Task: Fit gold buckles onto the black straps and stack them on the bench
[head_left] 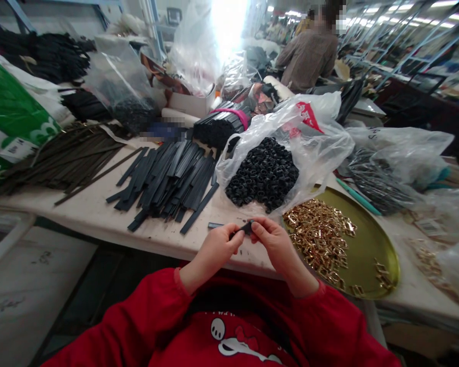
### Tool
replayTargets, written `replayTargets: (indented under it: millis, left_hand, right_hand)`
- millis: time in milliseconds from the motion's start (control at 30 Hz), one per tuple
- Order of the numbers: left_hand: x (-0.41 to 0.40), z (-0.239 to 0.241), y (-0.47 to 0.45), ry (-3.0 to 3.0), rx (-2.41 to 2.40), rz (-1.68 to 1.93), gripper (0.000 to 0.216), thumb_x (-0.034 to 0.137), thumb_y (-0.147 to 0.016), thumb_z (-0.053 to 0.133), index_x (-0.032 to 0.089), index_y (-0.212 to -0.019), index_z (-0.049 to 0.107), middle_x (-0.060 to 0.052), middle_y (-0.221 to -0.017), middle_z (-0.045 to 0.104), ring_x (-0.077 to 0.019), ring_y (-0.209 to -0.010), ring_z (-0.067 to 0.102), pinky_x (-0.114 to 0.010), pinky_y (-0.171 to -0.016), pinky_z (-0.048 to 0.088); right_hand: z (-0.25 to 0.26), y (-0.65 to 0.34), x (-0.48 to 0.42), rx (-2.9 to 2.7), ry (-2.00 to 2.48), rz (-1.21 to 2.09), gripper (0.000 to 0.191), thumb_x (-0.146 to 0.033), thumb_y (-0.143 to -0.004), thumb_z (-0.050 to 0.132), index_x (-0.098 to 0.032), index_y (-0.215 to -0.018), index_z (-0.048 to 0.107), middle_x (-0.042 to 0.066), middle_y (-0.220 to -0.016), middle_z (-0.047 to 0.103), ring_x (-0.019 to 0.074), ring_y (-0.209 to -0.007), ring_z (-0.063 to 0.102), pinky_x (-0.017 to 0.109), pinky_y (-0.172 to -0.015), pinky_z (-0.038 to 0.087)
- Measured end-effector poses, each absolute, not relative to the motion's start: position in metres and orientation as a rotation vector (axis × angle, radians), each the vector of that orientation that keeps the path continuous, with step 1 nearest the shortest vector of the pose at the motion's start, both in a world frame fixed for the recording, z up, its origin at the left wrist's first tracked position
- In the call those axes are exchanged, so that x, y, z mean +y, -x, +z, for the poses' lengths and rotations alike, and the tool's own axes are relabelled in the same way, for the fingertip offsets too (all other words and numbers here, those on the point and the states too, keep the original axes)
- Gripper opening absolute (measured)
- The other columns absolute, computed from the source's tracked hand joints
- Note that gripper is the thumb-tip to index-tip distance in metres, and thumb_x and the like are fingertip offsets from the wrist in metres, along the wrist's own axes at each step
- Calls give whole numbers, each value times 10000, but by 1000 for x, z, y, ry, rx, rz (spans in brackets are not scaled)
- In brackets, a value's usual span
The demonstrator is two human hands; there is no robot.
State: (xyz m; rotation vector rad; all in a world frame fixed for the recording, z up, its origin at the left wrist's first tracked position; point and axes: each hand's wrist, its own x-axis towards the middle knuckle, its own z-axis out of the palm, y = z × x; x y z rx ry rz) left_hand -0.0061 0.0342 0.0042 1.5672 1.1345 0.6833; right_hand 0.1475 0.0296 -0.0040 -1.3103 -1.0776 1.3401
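Observation:
Near the table's front edge, my left hand (222, 243) and my right hand (271, 237) pinch a short black strip (247, 227) between thumbs and fingertips. The fingers cover much of it, so any small part on it cannot be made out. A dark strip end (215, 225) shows just left of my left hand; whether it belongs to the held piece is unclear. Beyond my hands lies an open clear plastic bag (321, 137) full of small black loops (265, 171). Gold metal buckles (317, 237) are heaped on a round gold tray (371, 239) right of my right hand.
Flat black strips (172, 178) lie piled left of the bag. Longer brown strips (72, 153) spread farther left by a green-and-white sack (15, 117). A bundle of strips (225, 122) with a pink band sits behind. Another person (309, 53) is in the background.

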Motion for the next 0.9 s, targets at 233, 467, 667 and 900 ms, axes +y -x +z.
replayTargets:
  millis: [233,467,667,900]
  left_hand:
    - [21,9,-4,-1622,1110,665,207,299,-836,406,156,-798,550,37,-572,510,-95,-523,474,-212,-518,359]
    - [14,13,-8,-1503,1015,670,244,164,-794,412,150,-1038,421,21,-676,588,-107,-626,555,-232,-604,418]
    - [13,5,-3,-1521,1161,614,256,309,-788,510,173,-986,421,36,-633,585,-109,-535,529,-219,-504,379]
    - [12,0,-4,-1656,1270,570,218,364,-747,569,174,-823,496,-8,-709,620,-149,-642,587,-250,-572,431]
  right_hand:
    - [-7,-153,10,-1069,1318,1309,257,-398,-637,681,-169,-738,622,-29,-605,559,97,-531,457,241,-517,379]
    - [2,-152,-10,-1122,1317,1258,285,-452,-684,651,-179,-689,571,-34,-573,517,109,-544,454,243,-530,362]
    - [-2,-158,-21,-955,1227,1384,399,-545,-817,452,-178,-771,602,6,-639,547,128,-598,486,265,-588,399]
    - [-8,-160,-23,-752,1091,1881,361,-448,-661,689,-178,-867,566,-16,-730,534,93,-593,442,212,-542,357]
